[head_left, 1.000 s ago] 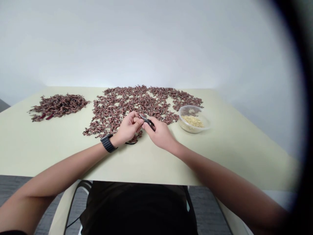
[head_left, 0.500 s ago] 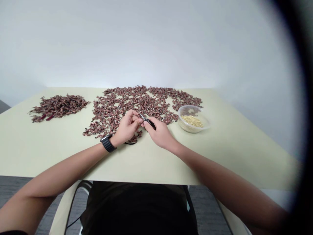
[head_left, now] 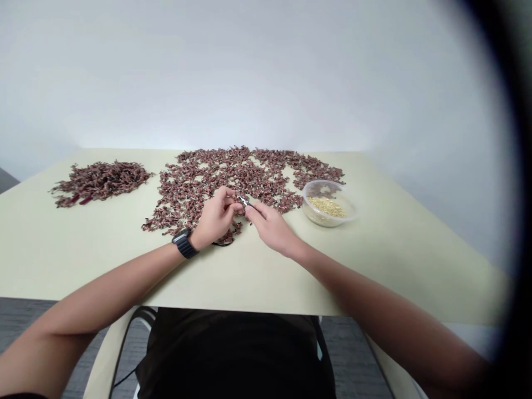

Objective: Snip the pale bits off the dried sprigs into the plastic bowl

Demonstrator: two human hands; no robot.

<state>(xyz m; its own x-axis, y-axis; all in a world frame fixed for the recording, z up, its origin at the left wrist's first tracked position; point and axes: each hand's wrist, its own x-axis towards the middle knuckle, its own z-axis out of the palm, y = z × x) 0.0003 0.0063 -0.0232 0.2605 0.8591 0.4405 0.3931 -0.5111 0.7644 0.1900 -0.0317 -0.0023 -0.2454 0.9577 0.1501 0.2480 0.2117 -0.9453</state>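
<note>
My left hand [head_left: 216, 217], with a dark watch on its wrist, is closed in a pinch over the front of the spread pile. What sits between its fingertips is too small to make out. My right hand [head_left: 272, 228] grips a small black-handled tool [head_left: 244, 201] whose silvery tip reaches the left fingertips; the palm and fingers hide most of the handle. Under and behind both hands lies a broad layer of small reddish-brown pieces [head_left: 216, 177] with dark and shiny bits.
A denser heap of reddish-brown pieces [head_left: 106, 180] lies on the left, two dark red strips at its front. Right of my hands stands a clear plastic bowl [head_left: 351, 213] holding small golden bits [head_left: 327, 206]. The pale table [head_left: 266, 282] meets a white wall behind.
The tool has turned in my right hand: its black handle, plainly seen before, is now mostly hidden. My left hand stays nearly in place, still pinched.
</note>
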